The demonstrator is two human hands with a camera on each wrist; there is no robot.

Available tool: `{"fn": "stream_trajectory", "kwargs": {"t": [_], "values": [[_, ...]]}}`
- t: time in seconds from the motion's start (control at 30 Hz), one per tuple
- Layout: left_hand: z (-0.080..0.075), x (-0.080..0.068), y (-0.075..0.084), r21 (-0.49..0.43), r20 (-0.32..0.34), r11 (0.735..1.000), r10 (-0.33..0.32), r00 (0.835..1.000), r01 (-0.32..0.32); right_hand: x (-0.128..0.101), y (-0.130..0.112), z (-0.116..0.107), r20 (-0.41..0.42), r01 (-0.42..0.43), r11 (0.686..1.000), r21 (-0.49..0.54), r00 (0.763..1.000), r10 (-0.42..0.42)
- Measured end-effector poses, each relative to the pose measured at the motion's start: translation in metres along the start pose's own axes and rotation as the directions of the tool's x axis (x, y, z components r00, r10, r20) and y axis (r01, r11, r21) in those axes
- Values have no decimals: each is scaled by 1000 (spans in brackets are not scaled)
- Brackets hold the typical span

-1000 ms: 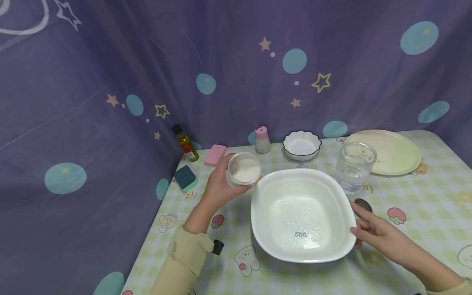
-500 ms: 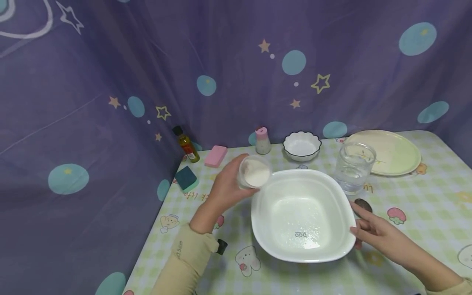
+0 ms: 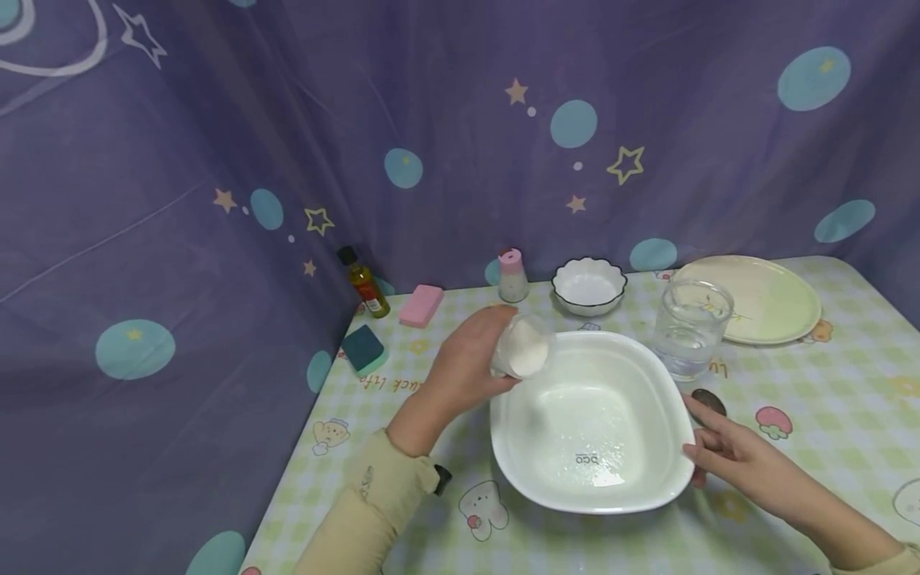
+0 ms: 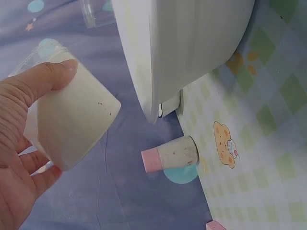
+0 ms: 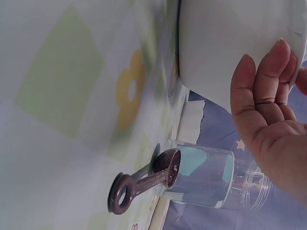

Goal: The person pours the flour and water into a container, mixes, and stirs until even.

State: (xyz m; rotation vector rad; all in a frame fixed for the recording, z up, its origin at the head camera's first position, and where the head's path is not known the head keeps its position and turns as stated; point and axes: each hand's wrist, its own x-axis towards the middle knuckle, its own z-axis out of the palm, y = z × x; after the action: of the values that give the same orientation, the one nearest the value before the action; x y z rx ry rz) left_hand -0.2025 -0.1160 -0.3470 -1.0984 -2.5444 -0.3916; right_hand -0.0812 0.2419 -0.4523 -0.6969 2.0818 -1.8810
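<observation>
My left hand (image 3: 470, 359) grips a clear jar (image 3: 527, 349) of white powder, tilted toward the basin above its left rim. In the left wrist view the powder (image 4: 76, 110) lies slanted inside the jar, thumb on one side and fingertips below. A white basin (image 3: 589, 415) stands in the middle, its bottom wet-looking and glossy. My right hand (image 3: 740, 459) holds the basin's right rim, its fingers against the outer wall (image 5: 216, 52) and the thumb at the edge. Just beyond that hand a dark brown scoop (image 5: 165, 170) lies on the cloth.
A glass jar (image 3: 690, 335) of clear liquid stands right of the basin, before an oval plate (image 3: 783, 299). Along the back are a scalloped bowl (image 3: 589, 286), a pink-capped shaker (image 3: 513, 275), a pink sponge (image 3: 421, 306), an oil bottle (image 3: 365, 283) and a green sponge (image 3: 363, 349).
My left hand has carried the jar of powder rightward, from beside the basin to above its left rim, and tipped it further. The right hand stays on the rim.
</observation>
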Motion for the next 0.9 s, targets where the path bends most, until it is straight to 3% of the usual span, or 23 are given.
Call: {"fn": "stream_trajectory", "kwargs": {"t": [0.3,0.57,0.9], "values": [[4,6,2,78,41,995,55,998,-58,0,0,0,2,-5,1000,-4,1000,5],[6,6,4,183,53,978,95,994,-103,0,-1,1,1,3,1000,-6,1000,-3],[8,6,6,244,71,956,149,986,-162,0,-3,1,-11,-23,999,-30,1000,23]]}}
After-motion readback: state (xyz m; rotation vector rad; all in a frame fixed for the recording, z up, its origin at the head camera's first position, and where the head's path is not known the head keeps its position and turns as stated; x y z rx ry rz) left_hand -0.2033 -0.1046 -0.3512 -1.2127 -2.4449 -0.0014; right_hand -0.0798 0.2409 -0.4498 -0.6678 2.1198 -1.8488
